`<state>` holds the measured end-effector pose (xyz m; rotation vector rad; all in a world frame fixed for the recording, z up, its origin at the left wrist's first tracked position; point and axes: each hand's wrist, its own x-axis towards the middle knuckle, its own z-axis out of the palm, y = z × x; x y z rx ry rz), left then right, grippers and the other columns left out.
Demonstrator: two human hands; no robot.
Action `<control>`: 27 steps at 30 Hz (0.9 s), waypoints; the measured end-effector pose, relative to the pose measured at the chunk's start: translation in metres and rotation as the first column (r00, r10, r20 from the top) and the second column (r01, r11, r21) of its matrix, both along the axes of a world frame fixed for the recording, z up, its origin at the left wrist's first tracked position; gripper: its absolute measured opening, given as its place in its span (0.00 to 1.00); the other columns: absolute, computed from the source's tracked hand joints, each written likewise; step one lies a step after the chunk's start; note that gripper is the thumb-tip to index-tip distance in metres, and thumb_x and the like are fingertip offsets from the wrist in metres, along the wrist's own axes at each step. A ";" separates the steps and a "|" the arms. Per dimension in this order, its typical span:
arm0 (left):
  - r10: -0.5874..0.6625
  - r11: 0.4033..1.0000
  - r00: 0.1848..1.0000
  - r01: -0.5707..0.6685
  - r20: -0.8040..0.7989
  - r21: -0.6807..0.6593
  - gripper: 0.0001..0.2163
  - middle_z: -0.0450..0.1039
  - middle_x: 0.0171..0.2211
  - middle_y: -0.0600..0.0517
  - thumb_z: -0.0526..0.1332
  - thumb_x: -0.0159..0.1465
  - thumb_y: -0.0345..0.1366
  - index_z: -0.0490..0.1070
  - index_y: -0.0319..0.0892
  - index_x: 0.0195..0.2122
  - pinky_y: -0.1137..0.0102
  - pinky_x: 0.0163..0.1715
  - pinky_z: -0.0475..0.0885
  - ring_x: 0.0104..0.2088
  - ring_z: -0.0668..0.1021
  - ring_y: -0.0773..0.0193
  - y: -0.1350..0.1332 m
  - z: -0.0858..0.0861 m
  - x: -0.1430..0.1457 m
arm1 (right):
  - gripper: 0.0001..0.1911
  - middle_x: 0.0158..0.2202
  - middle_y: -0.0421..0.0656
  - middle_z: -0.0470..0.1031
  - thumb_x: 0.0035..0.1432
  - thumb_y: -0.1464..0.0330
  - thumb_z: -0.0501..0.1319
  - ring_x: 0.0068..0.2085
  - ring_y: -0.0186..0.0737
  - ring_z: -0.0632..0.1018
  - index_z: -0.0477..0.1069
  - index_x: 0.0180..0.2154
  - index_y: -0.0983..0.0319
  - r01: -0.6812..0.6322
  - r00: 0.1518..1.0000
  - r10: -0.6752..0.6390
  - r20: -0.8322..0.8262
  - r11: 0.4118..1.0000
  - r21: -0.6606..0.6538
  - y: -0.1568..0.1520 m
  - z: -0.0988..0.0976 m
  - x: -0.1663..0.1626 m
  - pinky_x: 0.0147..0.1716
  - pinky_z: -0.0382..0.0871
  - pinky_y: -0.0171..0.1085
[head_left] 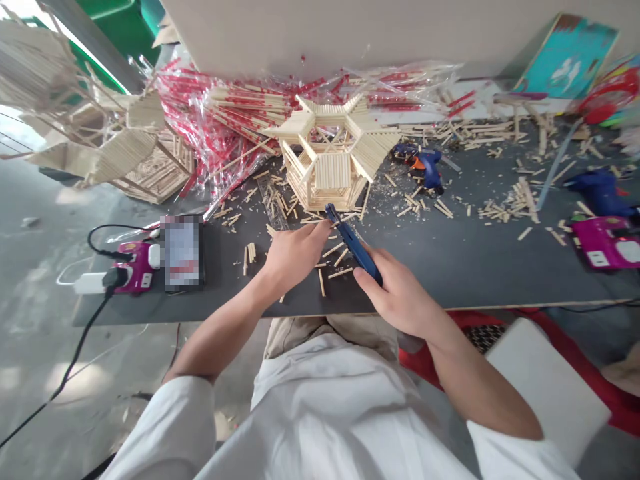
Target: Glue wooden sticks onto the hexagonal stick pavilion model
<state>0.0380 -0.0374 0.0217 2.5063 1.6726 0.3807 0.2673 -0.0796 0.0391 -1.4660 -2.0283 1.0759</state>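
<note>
My right hand [395, 287] is wrapped round a long blue-handled cutter [354, 245], its dark tip pointing forward and left. Close beside that tip, the fingers of my left hand [299, 252] are pressed together; whatever they pinch is hidden or too small to name. Just beyond both hands stands a lantern-like frame of thin wooden sticks [333, 172], with slatted panels flaring out at its top. Short cut sticks [322, 283] lie scattered on the dark tabletop around my hands.
A finished-looking stick structure [120, 157] stands at left. Behind lie plastic-wrapped stick bundles [225, 113]. Blue glue guns [427, 168] rest at right. Purple power strips [137, 267] sit at both ends, one near a blurred-screen device [183, 253]. The table edge [475, 307] is close.
</note>
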 end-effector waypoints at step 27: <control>0.013 0.998 0.997 -0.009 -0.072 0.059 0.17 0.81 0.38 0.48 0.53 0.75 0.34 0.70 0.48 0.63 0.68 0.27 0.63 0.32 0.81 0.61 -0.006 -0.004 0.003 | 0.24 0.62 0.47 0.75 0.70 0.66 0.56 0.63 0.54 0.75 0.69 0.66 0.54 -0.021 0.995 0.016 -0.097 0.999 -0.050 -0.001 0.000 0.008 0.66 0.68 0.53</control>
